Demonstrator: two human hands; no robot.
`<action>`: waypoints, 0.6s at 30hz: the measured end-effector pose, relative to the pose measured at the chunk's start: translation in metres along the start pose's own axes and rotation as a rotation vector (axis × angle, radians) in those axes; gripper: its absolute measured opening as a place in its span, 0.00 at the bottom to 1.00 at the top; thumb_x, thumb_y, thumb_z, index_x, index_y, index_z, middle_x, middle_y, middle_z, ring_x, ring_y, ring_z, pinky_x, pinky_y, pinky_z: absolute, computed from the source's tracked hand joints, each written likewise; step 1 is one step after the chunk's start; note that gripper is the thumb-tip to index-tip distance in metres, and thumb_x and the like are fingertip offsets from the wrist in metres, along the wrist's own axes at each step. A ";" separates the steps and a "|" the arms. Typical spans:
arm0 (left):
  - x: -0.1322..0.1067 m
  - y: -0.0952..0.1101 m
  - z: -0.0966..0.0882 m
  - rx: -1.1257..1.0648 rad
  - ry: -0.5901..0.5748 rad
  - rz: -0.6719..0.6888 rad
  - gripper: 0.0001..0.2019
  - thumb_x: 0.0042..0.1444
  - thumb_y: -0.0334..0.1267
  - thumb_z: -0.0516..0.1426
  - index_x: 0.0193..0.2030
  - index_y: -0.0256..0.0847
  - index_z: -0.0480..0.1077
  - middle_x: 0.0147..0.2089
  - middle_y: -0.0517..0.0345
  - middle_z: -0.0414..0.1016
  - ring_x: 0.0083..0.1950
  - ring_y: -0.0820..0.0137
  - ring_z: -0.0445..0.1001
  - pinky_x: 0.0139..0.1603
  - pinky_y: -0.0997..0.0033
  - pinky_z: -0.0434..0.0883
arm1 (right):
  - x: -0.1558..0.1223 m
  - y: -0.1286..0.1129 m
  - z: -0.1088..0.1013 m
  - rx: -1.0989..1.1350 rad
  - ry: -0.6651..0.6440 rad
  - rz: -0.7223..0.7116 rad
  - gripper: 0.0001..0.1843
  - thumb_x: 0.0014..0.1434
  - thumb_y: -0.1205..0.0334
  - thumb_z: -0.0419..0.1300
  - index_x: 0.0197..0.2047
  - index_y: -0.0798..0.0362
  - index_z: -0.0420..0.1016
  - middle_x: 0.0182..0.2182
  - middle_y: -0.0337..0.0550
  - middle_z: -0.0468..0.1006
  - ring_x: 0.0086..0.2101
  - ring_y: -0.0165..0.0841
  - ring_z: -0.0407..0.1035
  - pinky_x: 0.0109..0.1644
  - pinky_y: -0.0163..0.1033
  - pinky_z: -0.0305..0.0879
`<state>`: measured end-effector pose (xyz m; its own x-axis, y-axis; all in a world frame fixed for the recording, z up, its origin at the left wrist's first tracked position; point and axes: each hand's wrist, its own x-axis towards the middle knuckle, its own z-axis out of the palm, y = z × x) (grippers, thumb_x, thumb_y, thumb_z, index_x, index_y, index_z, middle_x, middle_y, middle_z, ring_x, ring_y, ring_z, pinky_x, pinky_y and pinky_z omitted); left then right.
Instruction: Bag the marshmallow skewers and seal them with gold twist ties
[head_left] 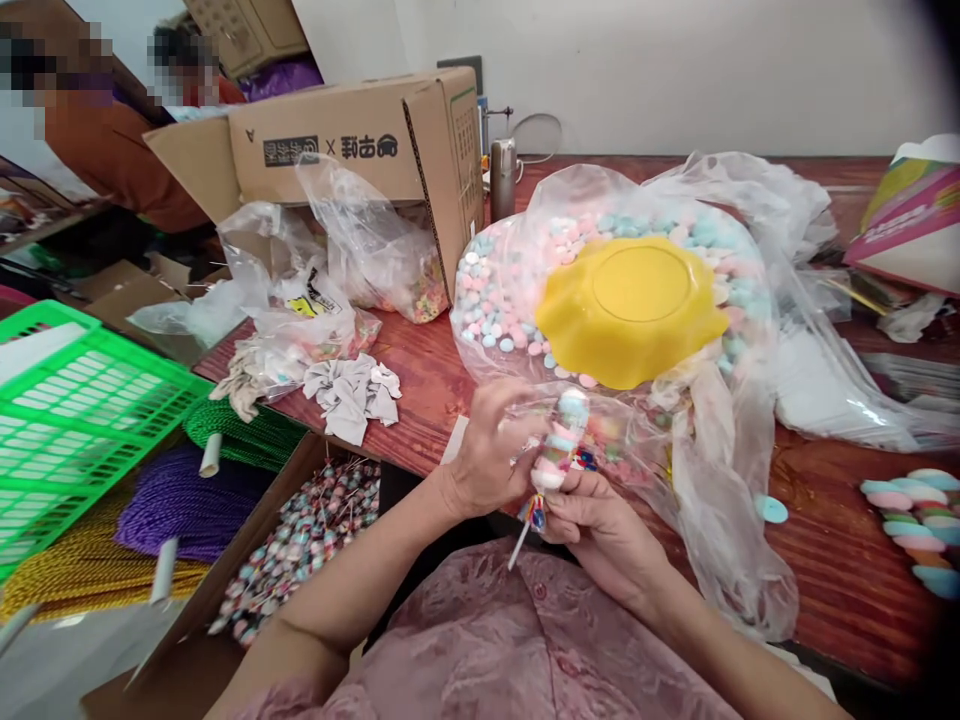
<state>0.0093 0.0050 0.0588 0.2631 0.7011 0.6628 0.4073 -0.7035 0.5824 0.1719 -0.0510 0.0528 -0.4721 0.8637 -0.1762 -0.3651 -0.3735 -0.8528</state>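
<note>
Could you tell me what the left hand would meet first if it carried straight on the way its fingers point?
Probably the candy stick that the left hand already touches, then the right hand; depth is unclear.

A bowl (630, 310) lay upside down on a bag of candies (495, 300) on the table (840, 570). A cardboard box (360, 150) stood behind and left. Below the table's left edge sat a basket (82, 410) and rope spools (187, 500).

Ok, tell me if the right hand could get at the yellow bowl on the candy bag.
Probably yes: the yellow bowl lies uncovered just beyond the right hand, but that hand's grip is on a candy stick.
</note>
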 end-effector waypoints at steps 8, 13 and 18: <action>-0.027 0.023 -0.025 -0.516 -0.564 -0.596 0.24 0.68 0.53 0.48 0.60 0.38 0.70 0.53 0.49 0.77 0.55 0.63 0.73 0.61 0.62 0.68 | 0.013 0.019 -0.010 -0.960 0.227 -0.697 0.10 0.64 0.64 0.52 0.33 0.50 0.71 0.27 0.41 0.74 0.29 0.34 0.66 0.34 0.41 0.65; -0.062 0.026 -0.053 -0.244 -0.518 -0.643 0.16 0.66 0.46 0.52 0.48 0.37 0.76 0.37 0.54 0.77 0.38 0.68 0.73 0.44 0.72 0.71 | 0.017 0.034 0.013 -1.044 0.033 -0.619 0.13 0.65 0.68 0.51 0.31 0.47 0.71 0.24 0.34 0.74 0.24 0.30 0.69 0.29 0.35 0.69; -0.108 0.004 -0.151 0.059 -0.891 -0.860 0.13 0.63 0.42 0.54 0.34 0.39 0.77 0.30 0.57 0.76 0.31 0.68 0.72 0.32 0.74 0.68 | -0.010 0.017 0.008 -1.167 0.036 -0.573 0.12 0.62 0.66 0.58 0.49 0.50 0.74 0.38 0.47 0.82 0.37 0.41 0.76 0.40 0.44 0.75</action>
<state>-0.1500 -0.0914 0.0607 0.3841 0.7833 -0.4888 0.7748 0.0145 0.6321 0.1643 -0.0685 0.0440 -0.4537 0.8168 0.3563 0.4113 0.5466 -0.7294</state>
